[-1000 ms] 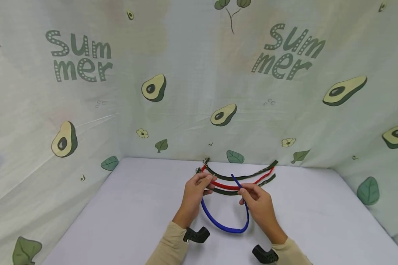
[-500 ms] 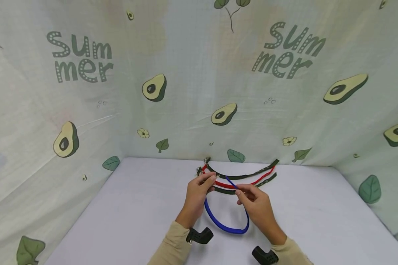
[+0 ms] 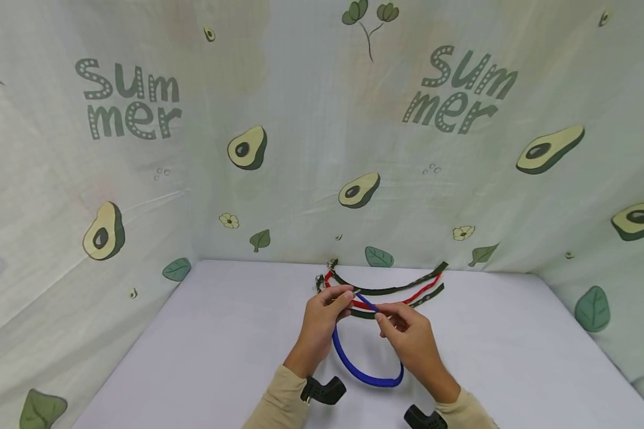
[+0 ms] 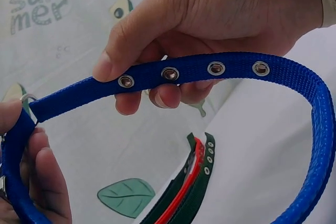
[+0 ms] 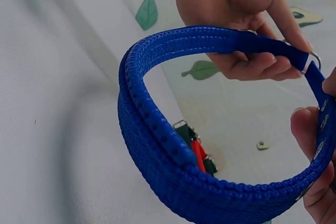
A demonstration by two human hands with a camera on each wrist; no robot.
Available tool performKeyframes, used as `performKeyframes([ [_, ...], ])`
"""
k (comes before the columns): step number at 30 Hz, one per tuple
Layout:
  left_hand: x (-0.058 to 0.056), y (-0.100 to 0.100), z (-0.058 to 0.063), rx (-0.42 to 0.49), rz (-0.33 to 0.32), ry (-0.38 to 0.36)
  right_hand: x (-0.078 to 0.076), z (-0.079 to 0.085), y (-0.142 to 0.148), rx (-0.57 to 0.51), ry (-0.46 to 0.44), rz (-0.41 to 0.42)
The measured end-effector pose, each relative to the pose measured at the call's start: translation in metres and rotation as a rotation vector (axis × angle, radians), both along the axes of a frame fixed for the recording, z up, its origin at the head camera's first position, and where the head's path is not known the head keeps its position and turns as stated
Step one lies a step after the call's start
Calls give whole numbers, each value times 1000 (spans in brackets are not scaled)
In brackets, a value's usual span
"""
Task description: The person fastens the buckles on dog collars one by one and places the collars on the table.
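A blue webbing collar (image 3: 361,374) hangs in a loop between both hands, above the table. The left hand (image 3: 322,316) pinches its buckle end, where a metal ring (image 5: 315,59) stands out beside the thumb. Between thumb and fingers, the right hand (image 3: 410,338) holds the other end, a narrower strap (image 4: 210,69) with several metal eyelets. In the left wrist view the strap's tip is right at the metal ring, overlapping it. Most of the buckle is hidden by the left fingers. The collar's padded middle (image 5: 173,166) bulges toward the right wrist camera.
Behind the hands, two dark green collars and a red collar (image 3: 423,290) lie side by side on the white table (image 3: 209,345), buckles to the left. The upper green collar (image 3: 386,292) is nearest the back edge. A printed cloth (image 3: 300,89) stands behind.
The right hand has moved left, bringing the strap's tip from well apart to the metal ring at the left hand. The left hand has shifted slightly right, and the loop has narrowed.
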State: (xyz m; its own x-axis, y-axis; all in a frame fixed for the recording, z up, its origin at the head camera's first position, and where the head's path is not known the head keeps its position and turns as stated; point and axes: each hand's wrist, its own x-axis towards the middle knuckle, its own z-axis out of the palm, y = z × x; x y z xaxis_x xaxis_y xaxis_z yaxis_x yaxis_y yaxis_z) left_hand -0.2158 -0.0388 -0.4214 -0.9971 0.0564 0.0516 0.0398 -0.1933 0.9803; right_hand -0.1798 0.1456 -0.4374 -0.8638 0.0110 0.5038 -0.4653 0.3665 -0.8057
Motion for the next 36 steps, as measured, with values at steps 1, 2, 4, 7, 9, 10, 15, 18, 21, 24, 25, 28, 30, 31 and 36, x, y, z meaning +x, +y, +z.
performKeyframes([
  [1, 1, 0, 0, 0, -6, -1, 1, 0, -1, 4, 2, -1],
  [2, 1, -1, 0, 2, -12, 0, 1, 0, -1, 6, 5, -1],
  [4, 2, -1, 0, 4, -21, 9, 2, 1, -2, 15, 12, -4],
  [7, 4, -2, 1, 5, -34, 12, 3, 2, -2, 19, 27, 0],
  [9, 4, -2, 2, 3, -43, 8, 3, 2, -1, 18, 39, 4],
  [10, 4, -2, 3, 1, -46, 8, 3, 3, -1, 17, 46, 8],
  [15, 5, -1, 3, -13, -77, 9, 2, 3, -1, 33, 72, 10],
  [18, 5, -1, 2, -23, -100, 13, 1, 2, -1, 40, 87, 10],
  [21, 5, 0, 2, -25, -116, 21, 1, 3, -1, 43, 93, 0],
  [24, 5, 1, 2, -29, -136, 28, 1, 4, -1, 51, 91, -20],
  [25, 6, 2, 2, -32, -144, 30, 2, 4, -1, 56, 89, -26],
  [28, 7, 4, 1, -38, -165, 35, 2, 5, -2, 64, 100, -38],
  [30, 8, 6, 1, -40, -167, 37, 2, 5, -2, 61, 114, -37],
  [31, 9, 7, 1, -36, -164, 39, 2, 5, -3, 58, 121, -36],
  [36, 10, 11, 1, 6, -144, 37, 3, 7, -5, 25, 153, -24],
])
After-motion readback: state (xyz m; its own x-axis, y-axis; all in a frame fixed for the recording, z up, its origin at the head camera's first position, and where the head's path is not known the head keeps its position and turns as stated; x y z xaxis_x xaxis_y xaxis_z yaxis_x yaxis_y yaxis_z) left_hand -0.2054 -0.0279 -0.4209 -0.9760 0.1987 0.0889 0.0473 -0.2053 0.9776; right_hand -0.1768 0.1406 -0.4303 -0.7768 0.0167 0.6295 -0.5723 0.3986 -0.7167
